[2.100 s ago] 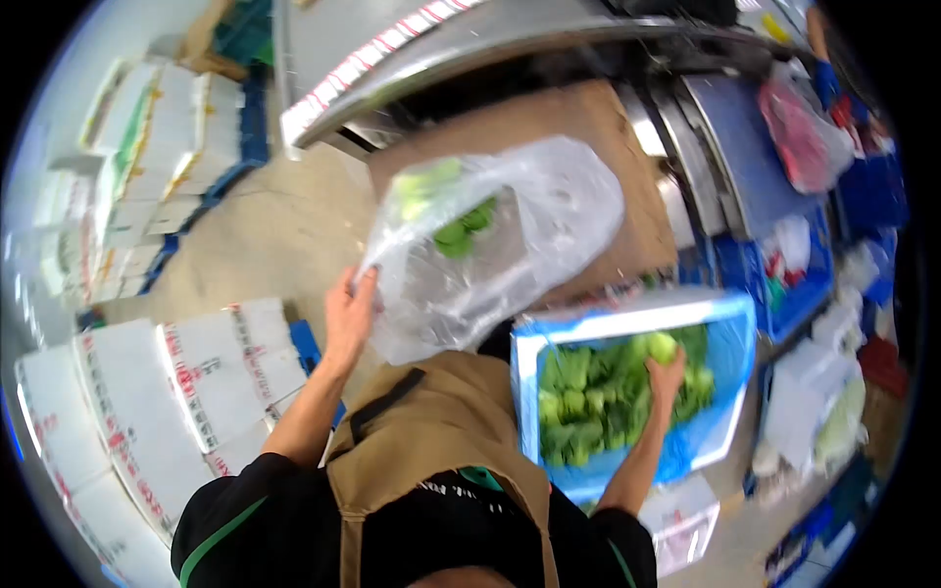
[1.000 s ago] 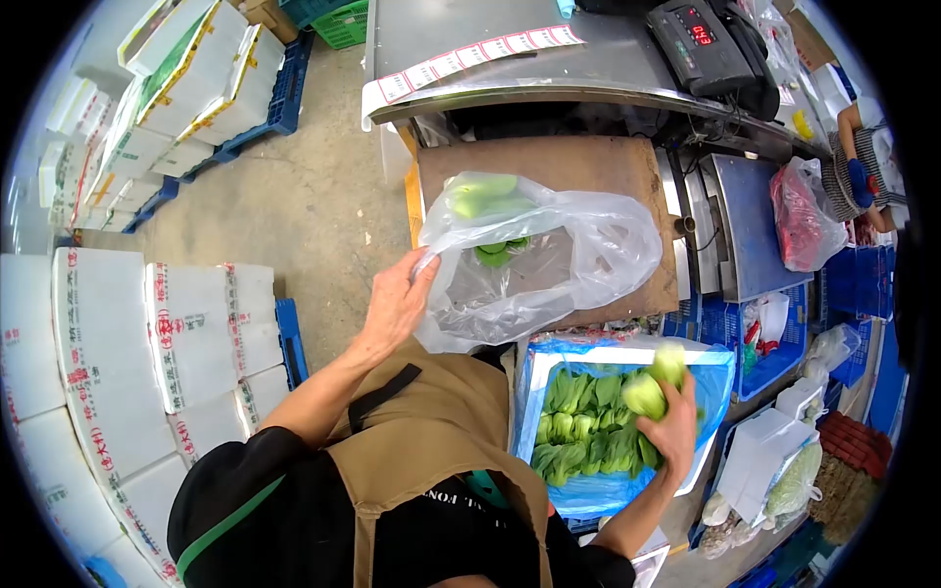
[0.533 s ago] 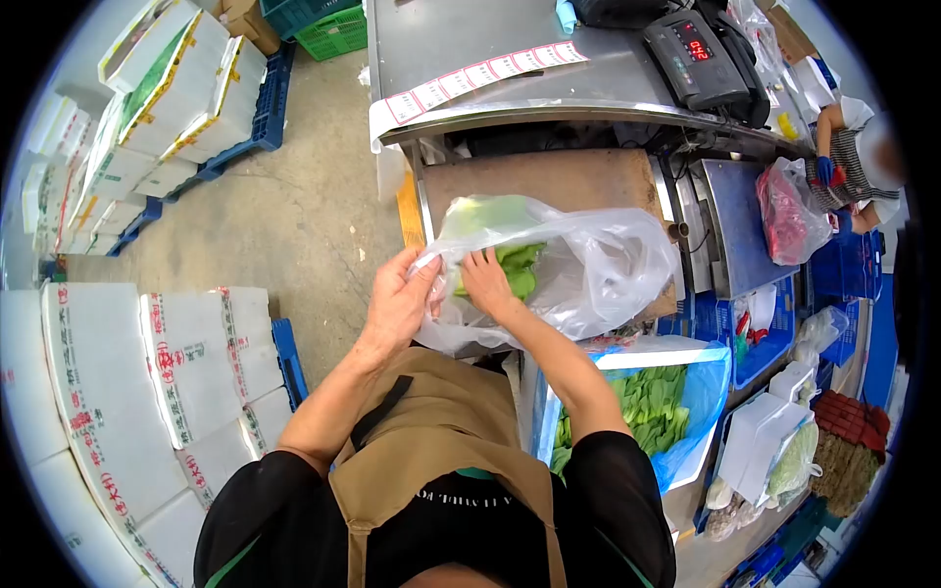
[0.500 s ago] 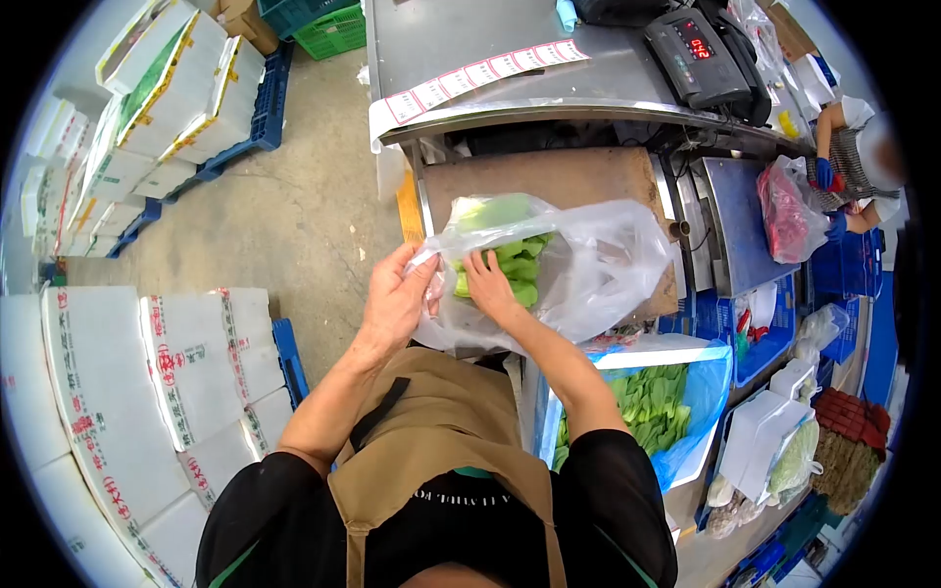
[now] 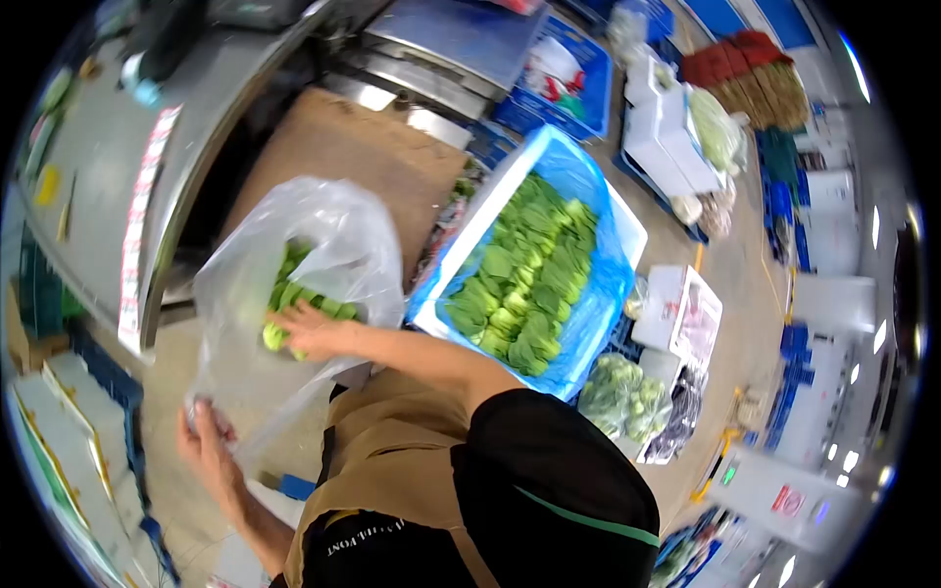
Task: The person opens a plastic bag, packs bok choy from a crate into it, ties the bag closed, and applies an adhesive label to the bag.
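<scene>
A clear plastic bag hangs spread out in front of me. My left hand is closed on its edge at the lower left. My right hand reaches to the bag with its fingers bent over green bok choy, whose leaves show above and below the fingers; part of the bunch is blurred behind the plastic. Close to my right forearm, a white foam box lined with blue plastic holds rows of bok choy.
A brown board lies beyond the bag. The steel table on the left carries a strip of labels. At the back stands a blue crate. Further right are bagged vegetables and white boxes.
My view has turned to the right, showing more of the bok choy box. My left hand has drawn away from my right, stretching the bag. The other person is out of view.
</scene>
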`<state>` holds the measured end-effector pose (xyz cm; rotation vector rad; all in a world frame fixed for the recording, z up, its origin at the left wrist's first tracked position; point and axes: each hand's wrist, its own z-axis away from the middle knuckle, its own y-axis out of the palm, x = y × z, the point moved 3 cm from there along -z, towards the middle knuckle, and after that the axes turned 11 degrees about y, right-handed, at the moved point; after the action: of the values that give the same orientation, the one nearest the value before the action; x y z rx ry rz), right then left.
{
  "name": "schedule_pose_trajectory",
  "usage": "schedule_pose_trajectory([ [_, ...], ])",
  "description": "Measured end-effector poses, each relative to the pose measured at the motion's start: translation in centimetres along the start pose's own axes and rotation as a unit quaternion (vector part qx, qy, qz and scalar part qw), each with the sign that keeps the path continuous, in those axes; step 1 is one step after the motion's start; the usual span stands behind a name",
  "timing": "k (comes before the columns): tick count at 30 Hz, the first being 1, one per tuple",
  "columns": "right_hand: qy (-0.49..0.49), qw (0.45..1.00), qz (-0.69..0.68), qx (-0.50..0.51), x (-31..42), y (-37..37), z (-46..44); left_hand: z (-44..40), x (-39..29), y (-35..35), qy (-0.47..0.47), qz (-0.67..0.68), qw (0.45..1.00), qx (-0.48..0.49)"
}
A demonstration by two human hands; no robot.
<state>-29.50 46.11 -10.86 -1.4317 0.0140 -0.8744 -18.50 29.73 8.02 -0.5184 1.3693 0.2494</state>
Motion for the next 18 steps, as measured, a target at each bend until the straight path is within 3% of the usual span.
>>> schedule_pose_trajectory([
  [3, -0.007, 0.961, -0.245, -0.128, -2.0, -6.5, 5.9, -1.0, -3.7, 1.2, 0.068, -0.288, 0.954, 0.051],
  [5, 0.025, 0.893, -0.322, -0.315, -6.3, -10.4, 13.7, -0.3, -4.3, 2.2, 0.118, -0.345, 0.93, -0.049],
  [6, 0.079, 0.81, -0.378, -0.442, -9.5, -11.7, 18.0, 0.0, -5.3, 3.9, 0.163, -0.371, 0.911, -0.074],
  [7, 0.228, 0.748, -0.428, -0.454, -13.0, -11.6, 22.3, 0.4, -5.9, 5.8, 0.209, -0.393, 0.89, -0.099],
  [8, 0.344, 0.715, -0.317, -0.52, -17.4, -9.7, 26.4, 0.8, -6.7, 8.2, 0.252, -0.378, 0.883, -0.121],
  [9, 0.432, 0.68, -0.272, -0.526, -22.3, -7.3, 30.1, 1.0, -6.9, 11.4, 0.255, -0.35, 0.899, -0.066],
  [11, 0.561, 0.721, -0.089, -0.396, -32.0, 0.3, 37.9, 1.8, -6.6, 18.5, 0.253, -0.29, 0.922, 0.04],
  [12, 0.603, 0.721, -0.092, -0.329, -35.2, 2.9, 40.9, 2.2, -6.7, 22.8, 0.207, -0.225, 0.945, 0.117],
  [13, 0.598, 0.76, 0.005, -0.254, -37.3, 4.3, 43.4, 2.8, -6.4, 27.1, 0.157, -0.156, 0.956, 0.191],
  [15, 0.548, 0.81, 0.109, -0.178, -40.0, 5.1, 46.2, 3.8, -4.4, 32.6, 0.115, -0.155, 0.939, 0.283],
  [18, 0.597, 0.791, 0.073, -0.111, -43.3, 3.8, 48.1, 5.7, -4.1, 39.5, 0.118, -0.181, 0.896, 0.389],
])
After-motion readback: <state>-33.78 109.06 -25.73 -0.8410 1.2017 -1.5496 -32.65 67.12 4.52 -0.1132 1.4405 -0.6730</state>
